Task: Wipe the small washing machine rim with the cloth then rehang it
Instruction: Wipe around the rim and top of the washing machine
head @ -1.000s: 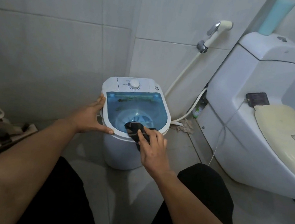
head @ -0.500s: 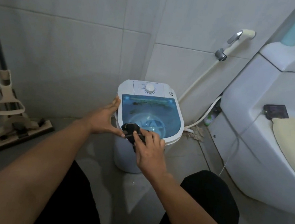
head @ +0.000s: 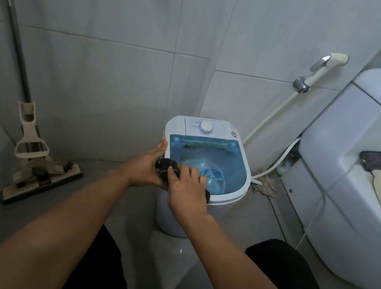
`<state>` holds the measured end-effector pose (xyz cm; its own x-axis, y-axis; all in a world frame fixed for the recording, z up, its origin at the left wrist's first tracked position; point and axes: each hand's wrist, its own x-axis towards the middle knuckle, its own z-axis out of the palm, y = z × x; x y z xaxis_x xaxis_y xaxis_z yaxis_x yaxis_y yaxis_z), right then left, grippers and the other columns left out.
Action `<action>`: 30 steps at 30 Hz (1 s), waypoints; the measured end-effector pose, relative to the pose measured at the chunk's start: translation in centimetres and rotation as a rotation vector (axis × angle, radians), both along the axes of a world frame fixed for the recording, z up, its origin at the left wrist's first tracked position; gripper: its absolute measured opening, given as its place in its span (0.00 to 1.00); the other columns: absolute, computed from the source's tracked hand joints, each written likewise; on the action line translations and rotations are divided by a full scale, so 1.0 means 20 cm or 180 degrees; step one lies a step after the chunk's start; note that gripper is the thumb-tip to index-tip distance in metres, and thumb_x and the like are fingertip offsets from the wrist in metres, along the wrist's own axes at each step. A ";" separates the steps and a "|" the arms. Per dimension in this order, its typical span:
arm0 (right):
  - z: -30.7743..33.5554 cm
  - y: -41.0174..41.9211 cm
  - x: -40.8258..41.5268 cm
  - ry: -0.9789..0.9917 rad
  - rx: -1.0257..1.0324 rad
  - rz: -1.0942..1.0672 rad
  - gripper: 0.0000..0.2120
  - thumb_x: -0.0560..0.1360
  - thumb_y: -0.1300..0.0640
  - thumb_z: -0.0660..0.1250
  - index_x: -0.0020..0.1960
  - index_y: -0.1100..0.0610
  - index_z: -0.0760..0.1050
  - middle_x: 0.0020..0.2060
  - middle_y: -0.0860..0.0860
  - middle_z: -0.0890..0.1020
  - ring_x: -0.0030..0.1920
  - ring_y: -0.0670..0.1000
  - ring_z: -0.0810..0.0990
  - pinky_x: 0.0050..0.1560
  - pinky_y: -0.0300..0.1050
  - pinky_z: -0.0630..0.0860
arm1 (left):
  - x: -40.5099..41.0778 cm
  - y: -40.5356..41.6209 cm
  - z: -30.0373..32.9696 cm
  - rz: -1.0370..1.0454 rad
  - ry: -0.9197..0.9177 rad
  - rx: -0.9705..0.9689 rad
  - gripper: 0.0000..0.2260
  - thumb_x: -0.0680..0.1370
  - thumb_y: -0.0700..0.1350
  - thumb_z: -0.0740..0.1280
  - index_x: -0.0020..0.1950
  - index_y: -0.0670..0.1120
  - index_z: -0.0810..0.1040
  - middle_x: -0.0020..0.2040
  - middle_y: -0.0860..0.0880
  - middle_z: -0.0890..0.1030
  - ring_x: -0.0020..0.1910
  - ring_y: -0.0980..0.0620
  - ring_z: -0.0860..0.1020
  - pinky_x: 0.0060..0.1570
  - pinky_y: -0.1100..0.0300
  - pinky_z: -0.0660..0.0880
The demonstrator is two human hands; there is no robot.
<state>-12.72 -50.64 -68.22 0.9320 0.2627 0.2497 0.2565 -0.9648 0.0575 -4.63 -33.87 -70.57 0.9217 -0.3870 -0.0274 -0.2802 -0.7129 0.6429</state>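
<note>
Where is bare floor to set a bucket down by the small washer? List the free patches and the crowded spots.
Free: the grey floor between the mop and the washing machine. Crowded: the gap between washer and toilet, taken by hoses and debris. At the near rim, the left hand and right hand work the dark cloth.

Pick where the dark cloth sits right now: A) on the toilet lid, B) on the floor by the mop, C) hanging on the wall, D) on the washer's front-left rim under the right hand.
D: the dark cloth is pressed on the front-left rim of the small washing machine by the right hand, while the left hand steadies the machine's left side.
</note>
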 end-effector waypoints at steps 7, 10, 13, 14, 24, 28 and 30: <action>0.06 0.13 0.09 0.0016 -0.0161 -0.0190 0.10 0.70 0.59 0.67 0.51 0.56 0.82 0.46 0.56 0.78 0.46 0.59 0.76 0.43 0.55 0.71 | 0.01 0.00 0.00 0.0019 0.0196 -0.0229 0.60 0.60 0.64 0.74 0.83 0.49 0.45 0.80 0.61 0.48 0.75 0.64 0.54 0.71 0.66 0.57; 0.07 0.18 0.13 0.0047 -0.0215 -0.0273 0.07 0.71 0.59 0.67 0.48 0.57 0.82 0.45 0.56 0.79 0.46 0.59 0.77 0.42 0.55 0.71 | 0.00 -0.01 0.00 0.0043 0.0094 -0.0366 0.54 0.64 0.62 0.72 0.83 0.50 0.48 0.79 0.60 0.53 0.73 0.63 0.58 0.70 0.64 0.60; 0.07 0.21 0.17 0.0092 -0.0338 -0.0351 0.05 0.68 0.57 0.71 0.42 0.56 0.82 0.42 0.55 0.79 0.42 0.57 0.77 0.40 0.53 0.71 | -0.02 -0.02 0.03 0.0054 0.0169 -0.0578 0.41 0.69 0.51 0.75 0.79 0.50 0.62 0.71 0.62 0.66 0.64 0.71 0.67 0.62 0.70 0.67; 0.07 0.21 0.19 0.0106 -0.0366 -0.0363 0.05 0.67 0.57 0.72 0.41 0.56 0.82 0.40 0.54 0.79 0.41 0.57 0.77 0.40 0.52 0.71 | -0.03 -0.02 0.03 0.0063 0.0181 -0.0632 0.33 0.68 0.49 0.75 0.72 0.55 0.69 0.65 0.64 0.72 0.57 0.76 0.71 0.57 0.73 0.69; 0.18 0.23 0.35 0.0464 -0.0493 -0.0091 0.14 0.78 0.59 0.59 0.60 0.59 0.77 0.60 0.58 0.74 0.61 0.61 0.69 0.59 0.59 0.65 | -0.03 0.02 -0.05 0.0275 0.0588 -0.1110 0.34 0.53 0.60 0.82 0.55 0.60 0.74 0.47 0.77 0.79 0.49 0.75 0.78 0.43 0.76 0.72; 0.22 0.24 0.44 0.0527 -0.0627 -0.0033 0.13 0.76 0.59 0.63 0.59 0.56 0.78 0.60 0.57 0.73 0.62 0.61 0.69 0.60 0.59 0.64 | -0.01 0.02 -0.06 0.0387 0.0700 -0.1135 0.45 0.51 0.60 0.86 0.66 0.54 0.76 0.56 0.66 0.83 0.58 0.67 0.79 0.53 0.66 0.77; 0.23 0.24 0.49 0.0573 -0.0638 -0.0038 0.13 0.77 0.59 0.63 0.60 0.55 0.78 0.61 0.57 0.73 0.62 0.61 0.69 0.61 0.59 0.64 | -0.02 0.03 -0.07 0.0404 0.0699 -0.1107 0.48 0.52 0.59 0.87 0.70 0.53 0.74 0.61 0.61 0.82 0.61 0.62 0.79 0.59 0.57 0.78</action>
<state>-2.93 -45.83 -63.56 0.9600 0.2790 0.0236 0.2687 -0.9418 0.2021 -4.94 -33.34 -71.99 0.9494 -0.2917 -0.1161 -0.0340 -0.4633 0.8856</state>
